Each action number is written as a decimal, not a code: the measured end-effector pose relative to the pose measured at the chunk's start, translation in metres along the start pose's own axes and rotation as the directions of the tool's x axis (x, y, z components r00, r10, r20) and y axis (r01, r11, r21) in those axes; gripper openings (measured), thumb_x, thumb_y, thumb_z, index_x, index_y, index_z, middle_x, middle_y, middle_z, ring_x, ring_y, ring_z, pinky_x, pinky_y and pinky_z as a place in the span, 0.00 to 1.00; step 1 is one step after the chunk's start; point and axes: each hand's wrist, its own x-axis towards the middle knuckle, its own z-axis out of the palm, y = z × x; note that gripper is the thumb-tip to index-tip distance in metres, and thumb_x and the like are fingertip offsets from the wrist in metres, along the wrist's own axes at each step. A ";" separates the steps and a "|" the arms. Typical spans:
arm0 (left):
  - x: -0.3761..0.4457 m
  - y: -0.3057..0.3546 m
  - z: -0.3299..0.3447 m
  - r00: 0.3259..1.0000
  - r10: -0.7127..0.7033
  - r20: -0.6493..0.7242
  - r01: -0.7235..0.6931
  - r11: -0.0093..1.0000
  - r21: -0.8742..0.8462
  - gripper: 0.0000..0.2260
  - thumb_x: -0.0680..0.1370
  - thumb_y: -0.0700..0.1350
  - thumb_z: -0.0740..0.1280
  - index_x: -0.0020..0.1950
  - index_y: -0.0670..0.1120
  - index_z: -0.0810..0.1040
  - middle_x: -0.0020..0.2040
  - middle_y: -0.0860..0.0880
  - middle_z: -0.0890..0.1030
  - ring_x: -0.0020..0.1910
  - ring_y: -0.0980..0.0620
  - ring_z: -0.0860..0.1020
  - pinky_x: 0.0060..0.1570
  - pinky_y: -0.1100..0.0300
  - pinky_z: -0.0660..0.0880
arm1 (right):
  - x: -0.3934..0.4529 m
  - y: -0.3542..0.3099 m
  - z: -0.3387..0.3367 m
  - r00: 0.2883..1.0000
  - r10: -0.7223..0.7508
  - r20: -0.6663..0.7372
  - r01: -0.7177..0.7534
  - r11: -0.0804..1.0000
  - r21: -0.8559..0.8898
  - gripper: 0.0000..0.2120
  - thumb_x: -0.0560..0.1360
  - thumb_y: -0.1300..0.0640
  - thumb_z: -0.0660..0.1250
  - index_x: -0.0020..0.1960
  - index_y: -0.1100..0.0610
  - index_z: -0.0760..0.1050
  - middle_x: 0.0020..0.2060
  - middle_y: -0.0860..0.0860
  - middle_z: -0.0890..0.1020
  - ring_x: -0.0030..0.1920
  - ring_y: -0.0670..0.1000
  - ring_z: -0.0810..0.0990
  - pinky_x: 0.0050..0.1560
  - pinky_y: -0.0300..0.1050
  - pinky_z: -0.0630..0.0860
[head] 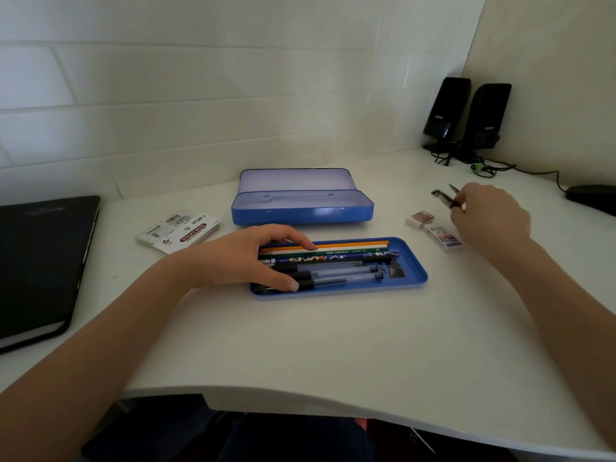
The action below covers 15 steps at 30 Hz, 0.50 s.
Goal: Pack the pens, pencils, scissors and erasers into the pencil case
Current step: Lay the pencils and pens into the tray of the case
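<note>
A blue tin pencil case (301, 216) stands open at the middle back of the white desk, its lid raised. In front of it lies a blue inner tray (413, 278) with several pencils (350, 250) and black-capped pens (340, 276) side by side. My left hand (246, 258) rests on the tray's left end, fingers spread over the pens and pencils. My right hand (490, 215) is to the right of the case, fingers closed on small black scissors (445, 196) whose blades are apart. Two erasers lie just left of that hand: a pinkish one (419, 219) and a white 2B one (445, 239).
A sticky note pack (178, 231) lies left of the case. A black laptop (36, 265) sits at the desk's left edge. Two black speakers (466, 118) with cables stand in the far right corner, a black mouse (593, 198) near them. The desk's front edge curves close to me.
</note>
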 end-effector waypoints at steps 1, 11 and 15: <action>0.001 0.000 0.000 1.000 0.007 -0.003 -0.007 1.000 -0.010 0.21 0.66 0.50 0.76 0.56 0.64 0.75 0.59 0.59 0.76 0.56 0.58 0.76 0.56 0.64 0.75 | -0.001 -0.002 -0.005 0.997 -0.036 -0.063 0.040 0.996 0.074 0.11 0.77 0.58 0.60 0.56 0.59 0.74 0.48 0.59 0.78 0.48 0.61 0.76 0.42 0.50 0.71; 0.001 0.000 -0.001 1.000 0.017 -0.007 -0.017 0.999 -0.043 0.19 0.69 0.47 0.74 0.55 0.62 0.75 0.52 0.60 0.78 0.49 0.62 0.78 0.45 0.73 0.72 | -0.071 -0.073 -0.044 0.736 -0.669 -0.101 0.546 0.499 0.673 0.08 0.72 0.61 0.70 0.51 0.53 0.82 0.41 0.46 0.78 0.43 0.41 0.77 0.44 0.26 0.70; 0.003 -0.002 0.000 1.000 0.028 -0.013 -0.029 0.997 -0.068 0.20 0.69 0.42 0.75 0.55 0.61 0.76 0.52 0.60 0.80 0.52 0.61 0.79 0.51 0.71 0.74 | -0.094 -0.087 -0.039 0.605 -0.796 -0.026 0.574 0.413 0.707 0.08 0.69 0.60 0.74 0.47 0.53 0.82 0.40 0.46 0.81 0.45 0.44 0.78 0.44 0.31 0.73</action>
